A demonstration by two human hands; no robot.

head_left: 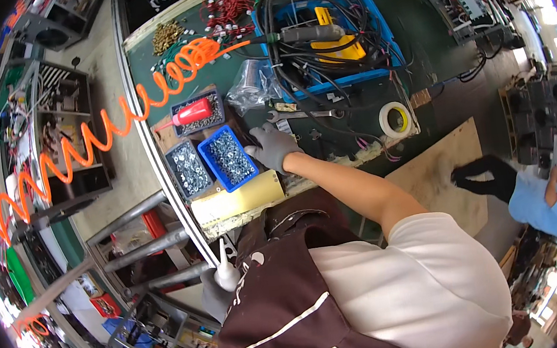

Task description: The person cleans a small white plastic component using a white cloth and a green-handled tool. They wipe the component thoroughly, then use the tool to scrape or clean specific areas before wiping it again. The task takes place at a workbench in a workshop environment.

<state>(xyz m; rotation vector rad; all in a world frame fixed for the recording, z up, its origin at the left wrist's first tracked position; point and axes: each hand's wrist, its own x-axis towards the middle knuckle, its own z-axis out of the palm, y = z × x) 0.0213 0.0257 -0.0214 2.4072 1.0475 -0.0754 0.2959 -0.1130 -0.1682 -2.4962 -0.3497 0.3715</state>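
My right hand [274,148], in a grey glove, reaches over the bench just right of a blue bin [228,157] of small metal fasteners. Its thumb is apart from the other fingers, and nothing shows in its grip. Beyond the fingertips lies a metal wrench [306,114]. At the bench's near left corner, my gloved left hand [215,297] is closed on a white squeeze bottle [227,274] with its nozzle pointing up; my apron partly hides that hand. Two darker bins, one of washers [189,169] and one of screws [207,119], flank the blue one. A red bottle [193,112] lies across the screws.
An orange coiled air hose [111,129] stretches across the left to a dark tool on a blue crate [382,34] full of black cables. A tape roll [395,119] and yellow card [240,200] lie near the front edge. Another person [545,204] is at far right.
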